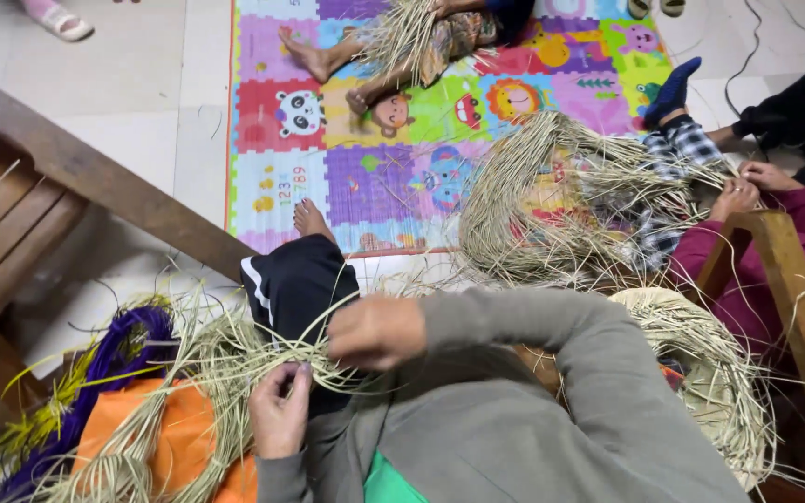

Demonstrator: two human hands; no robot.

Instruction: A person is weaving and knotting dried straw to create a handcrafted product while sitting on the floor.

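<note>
The left hand [279,416] pinches a few pale straw strands [235,359] between thumb and fingers, low over the lap; the right hand [376,332] is curled shut on the same strands just above, so the two grip one short stretch between them. The strands run off to the left into a loose, tangled bundle lying over an orange cloth [174,438], beside a hank of purple and yellow fibre [109,368]. A bare foot [310,220] rests on the edge of the bright play mat [384,177], and a big coil of straw [561,200] lies on the mat to the right, where another person's hands [747,186] work at it. The risk looks to be in the tangle: a hard pull could snag the held strands in the bundle and snap or fray them, since dry straw is brittle. A loosened pinch could also let the stretch spring apart, and stray ends could catch in the coloured fibre alongside.
</note>
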